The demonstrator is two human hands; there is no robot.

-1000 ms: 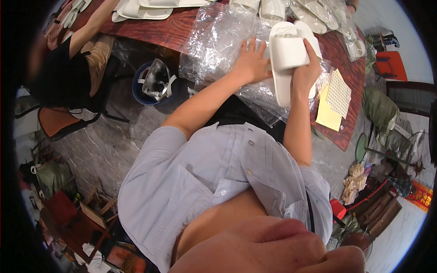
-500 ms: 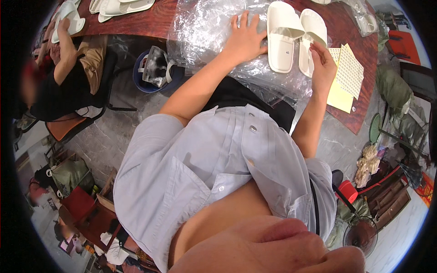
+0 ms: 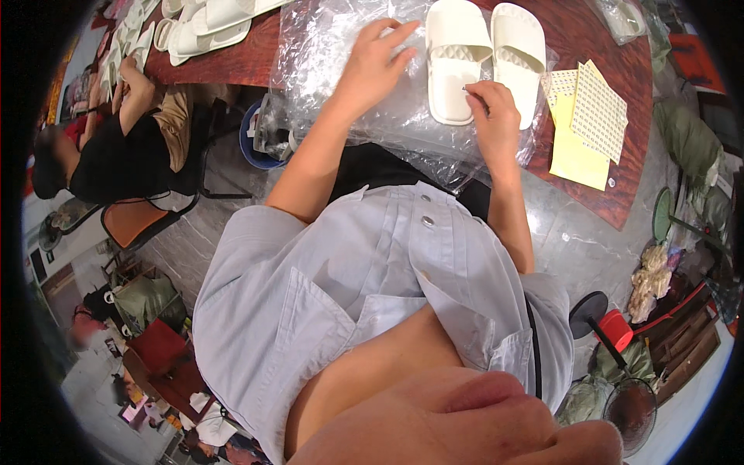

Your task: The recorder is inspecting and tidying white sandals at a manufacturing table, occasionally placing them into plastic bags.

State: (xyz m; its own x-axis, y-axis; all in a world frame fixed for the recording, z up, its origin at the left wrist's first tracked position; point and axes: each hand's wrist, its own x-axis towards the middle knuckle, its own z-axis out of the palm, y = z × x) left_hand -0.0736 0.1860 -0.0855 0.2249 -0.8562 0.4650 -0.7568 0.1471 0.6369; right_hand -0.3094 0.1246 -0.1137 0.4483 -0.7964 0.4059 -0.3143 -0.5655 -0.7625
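Observation:
Two white slippers lie side by side on clear plastic bags (image 3: 349, 124), heels toward me: a left slipper (image 3: 449, 74) and a right slipper (image 3: 519, 58). My right hand (image 3: 496, 116) has its thumb and fingers drawn together over the left slipper's heel area. A tiny dark mark shows at its fingertips; whether it is held or stuck to the insole I cannot tell. To the left of the slippers, my left hand (image 3: 376, 70) hovers over the plastic with fingers apart and nothing in it.
Sheets of small printed stickers (image 3: 601, 112) and a yellow backing sheet (image 3: 581, 151) lie on the brown table (image 3: 624, 186) at right. More white slippers (image 3: 221, 27) sit at far left, near a co-worker (image 3: 132, 147). A blue bin (image 3: 252, 147) stands below the table edge.
My right hand has moved left from beside the right slipper onto the left one's heel. My left hand has lifted off the plastic and shifted left. The slippers now lie more evenly side by side.

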